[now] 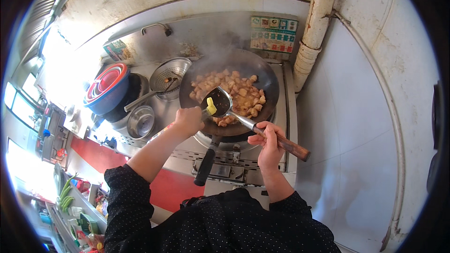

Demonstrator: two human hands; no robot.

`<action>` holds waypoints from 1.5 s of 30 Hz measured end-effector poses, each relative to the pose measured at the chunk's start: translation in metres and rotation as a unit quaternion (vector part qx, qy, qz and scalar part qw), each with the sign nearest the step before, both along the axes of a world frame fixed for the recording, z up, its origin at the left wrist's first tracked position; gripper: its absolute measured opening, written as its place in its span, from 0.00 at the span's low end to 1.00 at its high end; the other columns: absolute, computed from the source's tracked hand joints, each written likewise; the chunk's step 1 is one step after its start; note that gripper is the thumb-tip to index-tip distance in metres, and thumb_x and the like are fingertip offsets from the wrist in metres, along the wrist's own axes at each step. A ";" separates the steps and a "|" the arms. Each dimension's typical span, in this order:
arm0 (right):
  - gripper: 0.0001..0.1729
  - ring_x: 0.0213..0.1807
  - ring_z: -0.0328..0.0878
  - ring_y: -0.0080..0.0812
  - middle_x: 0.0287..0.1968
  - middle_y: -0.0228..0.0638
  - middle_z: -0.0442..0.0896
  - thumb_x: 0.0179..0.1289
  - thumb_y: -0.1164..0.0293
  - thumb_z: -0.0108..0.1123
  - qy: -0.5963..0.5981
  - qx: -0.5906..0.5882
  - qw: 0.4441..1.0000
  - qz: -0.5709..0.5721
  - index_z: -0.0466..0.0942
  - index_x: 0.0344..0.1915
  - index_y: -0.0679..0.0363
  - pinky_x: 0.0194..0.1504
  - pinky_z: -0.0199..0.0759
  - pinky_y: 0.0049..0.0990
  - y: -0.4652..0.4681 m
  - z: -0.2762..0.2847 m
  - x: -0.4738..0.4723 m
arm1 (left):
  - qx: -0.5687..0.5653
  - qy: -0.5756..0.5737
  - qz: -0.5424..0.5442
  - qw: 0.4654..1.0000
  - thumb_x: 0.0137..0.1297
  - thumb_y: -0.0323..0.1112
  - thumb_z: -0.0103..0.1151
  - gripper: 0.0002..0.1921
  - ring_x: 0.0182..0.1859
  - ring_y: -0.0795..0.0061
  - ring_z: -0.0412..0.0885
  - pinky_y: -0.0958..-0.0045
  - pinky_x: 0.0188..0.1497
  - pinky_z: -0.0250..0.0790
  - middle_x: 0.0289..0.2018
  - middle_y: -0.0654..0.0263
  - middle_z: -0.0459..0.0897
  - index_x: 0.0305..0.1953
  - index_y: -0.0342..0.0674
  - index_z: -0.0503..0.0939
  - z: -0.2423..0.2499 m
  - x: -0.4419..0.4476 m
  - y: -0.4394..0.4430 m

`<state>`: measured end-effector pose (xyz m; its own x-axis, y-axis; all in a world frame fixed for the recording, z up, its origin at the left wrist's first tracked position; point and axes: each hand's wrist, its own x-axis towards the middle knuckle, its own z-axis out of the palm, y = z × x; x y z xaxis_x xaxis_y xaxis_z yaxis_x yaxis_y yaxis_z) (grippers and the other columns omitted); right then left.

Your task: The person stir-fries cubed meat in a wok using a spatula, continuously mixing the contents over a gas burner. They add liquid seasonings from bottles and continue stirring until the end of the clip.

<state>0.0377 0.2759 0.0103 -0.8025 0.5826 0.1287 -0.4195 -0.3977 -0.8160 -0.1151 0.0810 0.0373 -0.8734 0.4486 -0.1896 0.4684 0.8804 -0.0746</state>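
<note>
My left hand (190, 121) grips a bottle whose yellow flip cap (211, 106) is open and tipped over a ladle; most of the bottle is hidden by the hand and forearm. Dark liquid lies in the metal ladle bowl (218, 100). My right hand (269, 142) is closed around the ladle's wooden handle (291, 148). Beneath the ladle sits a large dark wok (268, 73), steaming, with browned chunks of food, likely meat, (242, 93) in shallow liquid. The wok's black handle (205, 167) points toward me.
Left of the wok stand a perforated metal strainer (172, 68) with a long handle and a steel bowl (140, 122). Nested plastic baskets (109, 89) are stacked farther left. A thick pipe (314, 31) runs down the wall behind the stove's right corner. A wall faucet (156, 28) projects behind the strainer.
</note>
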 end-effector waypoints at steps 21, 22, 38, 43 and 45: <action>0.09 0.22 0.80 0.29 0.38 0.40 0.81 0.67 0.69 0.50 -0.027 -0.045 0.999 -0.006 0.74 0.37 0.64 0.26 0.79 0.23 -0.005 0.001 0.005 | -0.024 0.015 0.000 1.000 0.50 0.45 0.63 0.19 0.39 0.61 0.84 0.63 0.42 0.73 0.33 0.59 0.84 0.38 0.38 0.75 0.000 0.002 -0.002; 0.10 0.22 0.80 0.30 0.38 0.41 0.81 0.67 0.69 0.50 -0.026 -0.051 0.998 -0.009 0.74 0.37 0.65 0.26 0.79 0.24 -0.003 0.001 0.005 | -0.010 0.016 0.007 1.000 0.51 0.45 0.63 0.19 0.39 0.60 0.83 0.62 0.42 0.73 0.33 0.58 0.84 0.38 0.38 0.75 0.000 0.002 -0.003; 0.09 0.20 0.79 0.30 0.36 0.42 0.81 0.64 0.71 0.51 -0.099 0.017 0.995 0.023 0.75 0.36 0.66 0.23 0.78 0.25 0.038 -0.035 0.000 | 0.340 0.039 0.202 0.918 0.54 0.43 0.62 0.23 0.41 0.50 0.79 0.57 0.45 0.70 0.35 0.49 0.81 0.46 0.34 0.73 0.008 0.044 -0.083; 0.10 0.19 0.79 0.31 0.37 0.43 0.81 0.66 0.69 0.51 -0.115 -0.018 0.992 0.055 0.72 0.36 0.66 0.20 0.79 0.26 0.004 -0.052 -0.044 | 0.309 0.038 0.249 0.917 0.55 0.47 0.59 0.24 0.42 0.47 0.78 0.54 0.45 0.68 0.35 0.48 0.80 0.46 0.34 0.70 0.008 0.073 -0.116; 0.10 0.19 0.79 0.31 0.36 0.42 0.81 0.66 0.68 0.52 -0.098 -0.050 0.993 0.053 0.72 0.36 0.65 0.20 0.79 0.26 -0.012 -0.060 -0.072 | 0.313 0.035 0.264 0.912 0.55 0.47 0.59 0.24 0.42 0.47 0.78 0.54 0.45 0.68 0.36 0.48 0.80 0.46 0.33 0.70 0.006 0.081 -0.125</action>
<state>-0.0348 0.2638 -0.0496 -0.8643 0.4949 -0.0897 -0.2081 -0.5143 -0.8320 -0.0344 -0.0444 0.0432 -0.9991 -0.0357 0.0239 -0.0187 0.8627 0.5054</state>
